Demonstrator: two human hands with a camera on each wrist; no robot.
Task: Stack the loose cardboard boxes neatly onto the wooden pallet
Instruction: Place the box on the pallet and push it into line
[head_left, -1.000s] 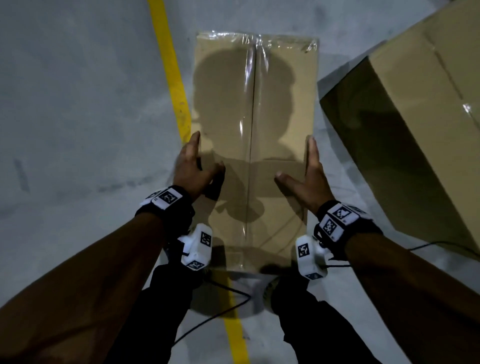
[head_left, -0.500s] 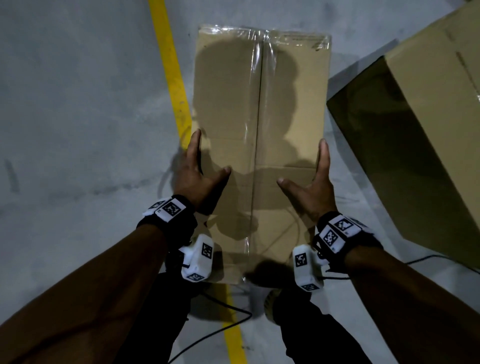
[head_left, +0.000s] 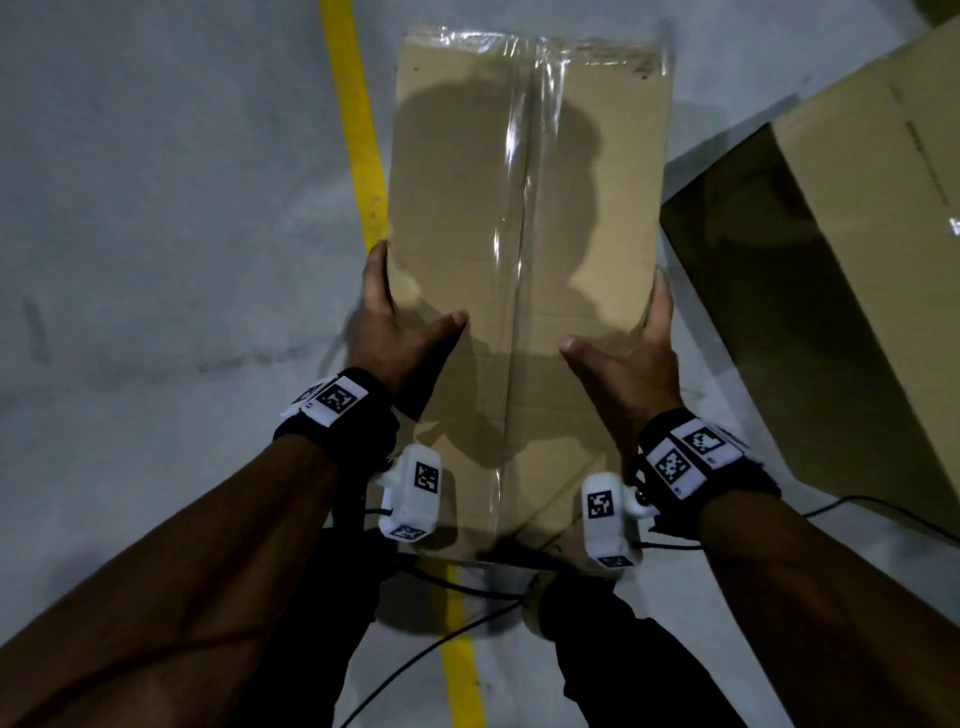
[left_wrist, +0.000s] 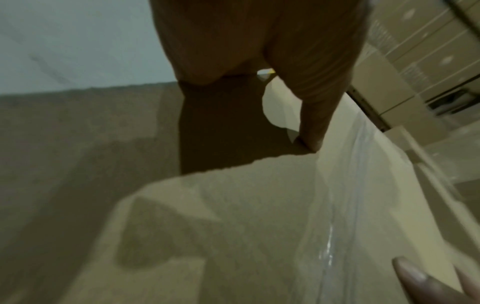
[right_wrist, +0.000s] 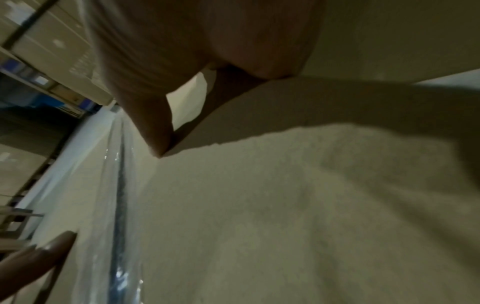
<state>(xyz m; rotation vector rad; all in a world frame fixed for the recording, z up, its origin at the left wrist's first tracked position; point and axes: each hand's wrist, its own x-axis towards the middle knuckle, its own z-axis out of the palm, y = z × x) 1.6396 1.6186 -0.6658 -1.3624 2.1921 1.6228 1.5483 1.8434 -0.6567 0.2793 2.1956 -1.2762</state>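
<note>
Between my left hand (head_left: 395, 332) and right hand (head_left: 631, 358): one taped cardboard box (head_left: 524, 218), clamped at both sides, thumbs on top; second box (head_left: 831, 270) right of my grip.

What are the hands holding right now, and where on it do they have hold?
The taped cardboard box: left hand on its left long edge, right hand on its right, thumbs on top.
</note>
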